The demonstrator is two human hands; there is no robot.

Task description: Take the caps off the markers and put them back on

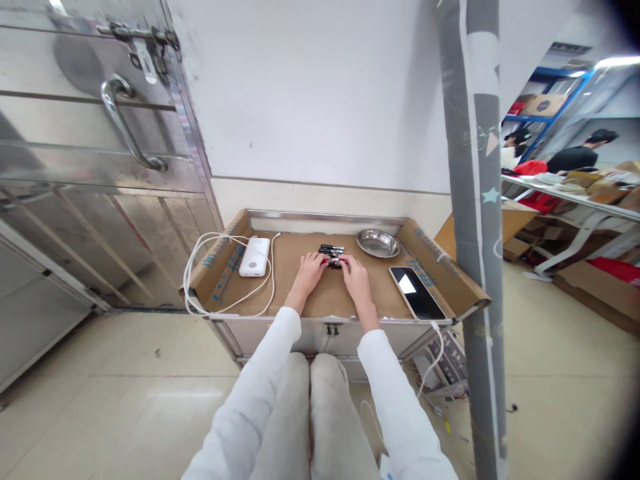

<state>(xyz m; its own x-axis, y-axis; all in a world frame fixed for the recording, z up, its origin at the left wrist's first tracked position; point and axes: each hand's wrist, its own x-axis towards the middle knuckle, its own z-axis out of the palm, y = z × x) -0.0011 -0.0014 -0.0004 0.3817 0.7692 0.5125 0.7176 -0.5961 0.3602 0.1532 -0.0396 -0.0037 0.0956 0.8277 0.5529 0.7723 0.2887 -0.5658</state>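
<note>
Both hands are working close together over the middle of the desk (pixel 280 335), whose top is covered with brown cardboard (pixel 327 299). The left hand (pixel 311 270) and the right hand (pixel 356 277) face each other with a small gap between them, and each is pinching, with thumb and fingers, one end of a thin dark pen (pixel 334 263). Some red colour shows near the fingertips, but it is too small to tell which part it is. Just beyond the hands lies a small group of black pens (pixel 330 249), side by side and across the view; I cannot count them surely.

Forward and to the right of the right hand stands a shallow round metal bowl (pixel 379 244). Nearer to the body, also to the right of this hand, a phone (pixel 417 295) lies with its screen up, and a white cord (pixel 440 350) hangs below its near end. To the left of the left hand lies a white power bank (pixel 254 257), with a white cable (pixel 188 280) looping around it and over the left edge of the cardboard. Farther to the right of both hands rises a grey wrapped post (pixel 483 267).
</note>
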